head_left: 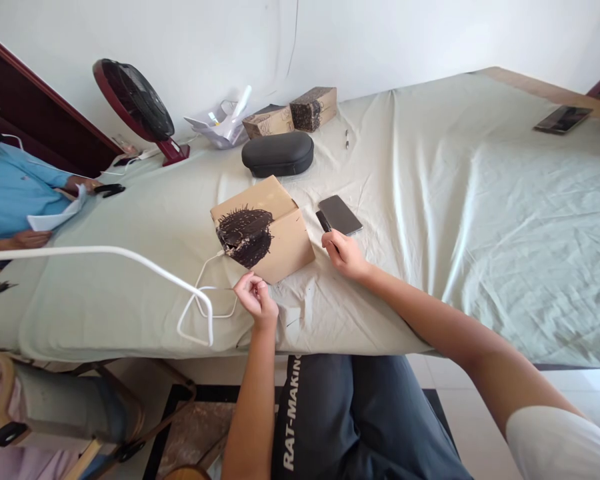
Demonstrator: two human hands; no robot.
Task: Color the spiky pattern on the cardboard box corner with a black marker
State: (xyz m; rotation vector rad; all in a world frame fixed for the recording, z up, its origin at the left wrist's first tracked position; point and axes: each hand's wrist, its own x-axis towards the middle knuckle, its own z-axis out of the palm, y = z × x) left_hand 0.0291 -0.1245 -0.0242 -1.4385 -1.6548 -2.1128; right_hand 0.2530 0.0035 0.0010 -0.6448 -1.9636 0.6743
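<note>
A cardboard box sits on the cloth-covered table in front of me. One corner carries a dark scribbled patch with spiky strokes around its rim. My right hand grips a black marker, held upright just right of the box and apart from it. Behind that hand lies a dark smartphone. My left hand is by the box's near lower edge, its fingers curled in with nothing visible in them; whether it touches the cardboard I cannot tell.
A white cable loops left of my left hand, under a white bent rod. Behind the box are a black case, two smaller boxes and a red fan. A person in blue holds papers at left; another phone lies far right.
</note>
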